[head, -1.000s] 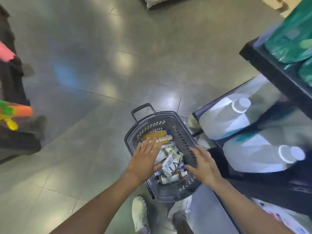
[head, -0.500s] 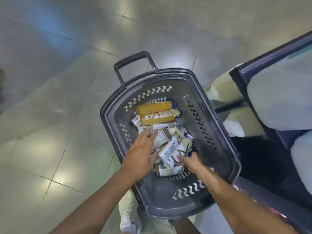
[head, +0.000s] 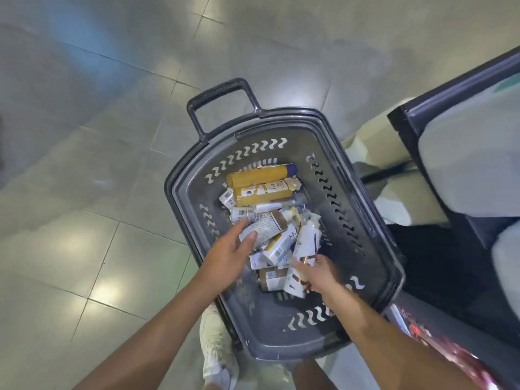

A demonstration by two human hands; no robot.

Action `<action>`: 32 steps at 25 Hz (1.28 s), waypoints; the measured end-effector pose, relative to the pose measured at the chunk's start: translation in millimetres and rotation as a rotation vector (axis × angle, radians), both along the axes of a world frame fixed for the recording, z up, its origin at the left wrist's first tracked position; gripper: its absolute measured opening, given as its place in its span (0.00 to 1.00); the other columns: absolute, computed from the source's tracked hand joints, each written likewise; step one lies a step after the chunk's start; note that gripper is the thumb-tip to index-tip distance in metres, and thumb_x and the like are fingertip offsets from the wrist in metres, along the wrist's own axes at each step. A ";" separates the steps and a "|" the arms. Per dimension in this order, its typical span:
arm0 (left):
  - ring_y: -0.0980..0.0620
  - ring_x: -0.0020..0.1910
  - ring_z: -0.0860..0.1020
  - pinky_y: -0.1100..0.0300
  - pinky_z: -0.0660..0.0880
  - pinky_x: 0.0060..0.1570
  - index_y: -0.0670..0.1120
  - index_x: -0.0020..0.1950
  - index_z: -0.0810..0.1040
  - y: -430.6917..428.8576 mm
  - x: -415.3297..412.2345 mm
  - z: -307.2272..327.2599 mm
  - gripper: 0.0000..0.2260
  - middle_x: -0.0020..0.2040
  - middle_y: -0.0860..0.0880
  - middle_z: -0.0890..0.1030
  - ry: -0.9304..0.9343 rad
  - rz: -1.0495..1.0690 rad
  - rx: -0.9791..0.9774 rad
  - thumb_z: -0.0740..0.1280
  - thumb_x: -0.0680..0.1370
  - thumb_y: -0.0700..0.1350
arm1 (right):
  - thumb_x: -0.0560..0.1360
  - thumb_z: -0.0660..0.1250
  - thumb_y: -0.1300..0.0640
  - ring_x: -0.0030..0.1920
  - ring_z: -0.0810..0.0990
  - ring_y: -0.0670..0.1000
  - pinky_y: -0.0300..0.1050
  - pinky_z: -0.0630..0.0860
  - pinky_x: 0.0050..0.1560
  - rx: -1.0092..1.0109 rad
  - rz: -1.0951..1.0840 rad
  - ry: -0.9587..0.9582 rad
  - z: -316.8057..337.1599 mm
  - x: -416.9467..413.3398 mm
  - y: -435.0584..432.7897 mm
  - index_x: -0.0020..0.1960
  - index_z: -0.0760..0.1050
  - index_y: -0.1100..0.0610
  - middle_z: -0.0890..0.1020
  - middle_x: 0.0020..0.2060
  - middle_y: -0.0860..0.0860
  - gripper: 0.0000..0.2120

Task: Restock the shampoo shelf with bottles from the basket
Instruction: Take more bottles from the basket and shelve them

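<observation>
Reaching into one basket [head: 267, 333], left hand [head: 226, 256] and right hand [head: 316, 273] each grip one bottle [head: 267, 225] (two yellow bottles [head: 260, 175] untouched).

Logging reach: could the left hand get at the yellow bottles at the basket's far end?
Probably yes: the yellow bottles lie uncovered on top, just beyond the left hand, though it grips a white tube.
</observation>
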State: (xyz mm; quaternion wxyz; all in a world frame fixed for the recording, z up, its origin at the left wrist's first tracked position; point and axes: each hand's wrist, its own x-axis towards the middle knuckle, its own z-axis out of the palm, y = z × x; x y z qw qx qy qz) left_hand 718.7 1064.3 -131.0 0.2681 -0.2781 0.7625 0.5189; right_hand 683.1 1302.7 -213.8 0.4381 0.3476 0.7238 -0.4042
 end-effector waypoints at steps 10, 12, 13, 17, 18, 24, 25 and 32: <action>0.52 0.60 0.85 0.63 0.81 0.54 0.50 0.64 0.82 32.9 -9.9 64.7 0.14 0.59 0.51 0.87 -0.131 0.171 0.462 0.76 0.78 0.47 | 0.68 0.83 0.51 0.49 0.85 0.40 0.41 0.83 0.53 -0.242 0.398 0.246 154.8 17.9 -5.0 0.64 0.76 0.38 0.86 0.49 0.38 0.29; 0.52 0.54 0.87 0.65 0.81 0.47 0.49 0.61 0.83 32.8 -6.4 73.0 0.12 0.54 0.52 0.89 -0.126 0.205 0.465 0.76 0.78 0.45 | 0.67 0.81 0.46 0.50 0.84 0.38 0.36 0.81 0.50 -0.242 0.462 0.267 163.8 20.4 -8.1 0.64 0.74 0.34 0.85 0.50 0.35 0.30; 0.52 0.53 0.87 0.65 0.81 0.46 0.49 0.60 0.83 31.3 -4.4 76.2 0.11 0.53 0.51 0.89 -0.119 0.219 0.460 0.76 0.78 0.45 | 0.67 0.79 0.44 0.51 0.84 0.37 0.34 0.81 0.50 -0.261 0.488 0.262 164.1 20.5 -8.5 0.66 0.73 0.33 0.85 0.51 0.35 0.30; 0.51 0.54 0.87 0.59 0.82 0.53 0.48 0.61 0.83 14.0 7.2 70.8 0.12 0.54 0.51 0.89 -0.062 0.285 0.361 0.76 0.78 0.43 | 0.76 0.71 0.47 0.60 0.80 0.39 0.38 0.77 0.61 -0.301 0.362 0.186 133.9 11.4 -3.4 0.71 0.74 0.43 0.83 0.59 0.39 0.24; 0.51 0.54 0.87 0.60 0.82 0.54 0.48 0.60 0.83 7.5 10.7 66.4 0.11 0.53 0.52 0.89 -0.048 0.320 0.322 0.76 0.78 0.42 | 0.79 0.70 0.49 0.60 0.80 0.41 0.39 0.76 0.61 -0.255 0.322 0.182 119.2 6.5 -1.9 0.70 0.75 0.45 0.83 0.59 0.41 0.20; 0.58 0.50 0.86 0.66 0.81 0.48 0.50 0.59 0.83 -22.1 24.4 38.6 0.13 0.51 0.57 0.88 0.045 0.459 0.149 0.77 0.76 0.42 | 0.80 0.69 0.56 0.62 0.80 0.58 0.57 0.76 0.68 -0.002 0.257 0.004 9.0 -29.9 -10.7 0.73 0.71 0.61 0.80 0.63 0.56 0.23; 0.59 0.49 0.86 0.69 0.80 0.46 0.50 0.59 0.83 -24.6 27.0 31.9 0.13 0.50 0.58 0.88 0.061 0.477 0.135 0.77 0.76 0.41 | 0.80 0.70 0.55 0.64 0.79 0.59 0.58 0.75 0.68 0.019 0.265 -0.026 -9.8 -35.8 -15.0 0.73 0.70 0.62 0.78 0.66 0.59 0.25; 0.61 0.47 0.85 0.73 0.78 0.44 0.49 0.58 0.82 -35.9 39.6 5.4 0.13 0.49 0.58 0.88 0.145 0.537 0.105 0.76 0.75 0.40 | 0.70 0.80 0.46 0.67 0.77 0.61 0.51 0.76 0.64 0.111 0.224 -0.113 -104.1 -49.4 -52.5 0.74 0.66 0.65 0.76 0.69 0.59 0.42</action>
